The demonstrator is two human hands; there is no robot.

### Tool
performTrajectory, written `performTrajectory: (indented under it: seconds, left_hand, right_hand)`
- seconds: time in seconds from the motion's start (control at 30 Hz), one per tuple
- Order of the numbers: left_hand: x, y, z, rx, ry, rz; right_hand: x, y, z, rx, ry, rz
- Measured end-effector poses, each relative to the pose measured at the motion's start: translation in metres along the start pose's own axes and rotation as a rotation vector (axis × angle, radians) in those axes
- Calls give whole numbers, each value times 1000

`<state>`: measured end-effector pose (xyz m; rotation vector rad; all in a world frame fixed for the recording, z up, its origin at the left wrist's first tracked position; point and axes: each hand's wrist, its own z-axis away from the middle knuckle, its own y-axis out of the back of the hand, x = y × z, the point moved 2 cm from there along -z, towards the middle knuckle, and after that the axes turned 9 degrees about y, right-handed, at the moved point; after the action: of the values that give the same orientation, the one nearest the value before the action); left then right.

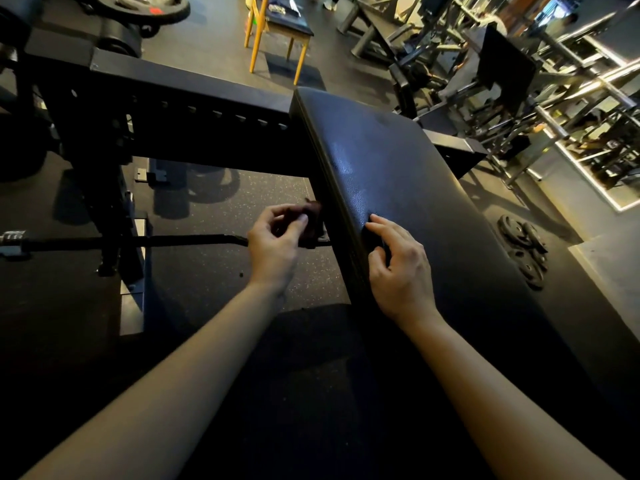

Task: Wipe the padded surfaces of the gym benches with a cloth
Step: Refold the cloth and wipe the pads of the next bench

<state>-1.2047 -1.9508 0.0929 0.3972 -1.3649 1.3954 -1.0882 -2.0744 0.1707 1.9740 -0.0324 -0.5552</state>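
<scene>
cloth (312, 218) half hidden in left hand (273, 244), right hand (401, 270) on pad (398, 168)

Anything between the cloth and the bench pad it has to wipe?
Nothing visible stands between them. The left hand pinches the cloth right beside the left edge of the pad. The right hand rests on the pad near that edge, covering a small patch.

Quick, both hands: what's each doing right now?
Left hand: pinching a dark cloth against the side of the pad.
Right hand: open, fingers resting on the pad, nothing visible in it.
</scene>
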Motion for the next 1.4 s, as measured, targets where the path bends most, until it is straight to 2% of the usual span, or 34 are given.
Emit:
performTrajectory:
  seconds: [0.17, 0.37, 0.73, 0.9, 1.03, 1.17, 1.23, 1.3, 1.4]
  left_hand:
    - [-14, -24, 24, -99, -79, -17]
    - [-29, -7, 68, -259, -29, -72]
    - [-27, 7, 110, -434, 28, -248]
    - [-25, 12, 147, -564, 94, -316]
    - [-25, 23, 170, -815, 225, -423]
    - [-21, 32, 156, -1074, 370, -674]
    - [-17, 31, 146, -1032, 378, -794]
    - [-15, 27, 135, -852, 315, -823]
    - [-13, 15, 121, -630, 232, -705]
  right_hand:
    - [-1, 0, -1, 0, 4, 17]
    - [0, 0, -2, -3, -15, 7]
    - [-10, 7, 0, -103, -21, 48]
    - [-13, 36, 23, -69, -115, -13]
    - [-22, 64, 83, -61, -159, -2]
    - [-27, 95, 140, 51, -224, 98]
    - [-30, 108, 168, 76, -308, 139]
    - [-33, 115, 195, 59, -390, 181]
    - [-38, 111, 230, 10, -483, 238]
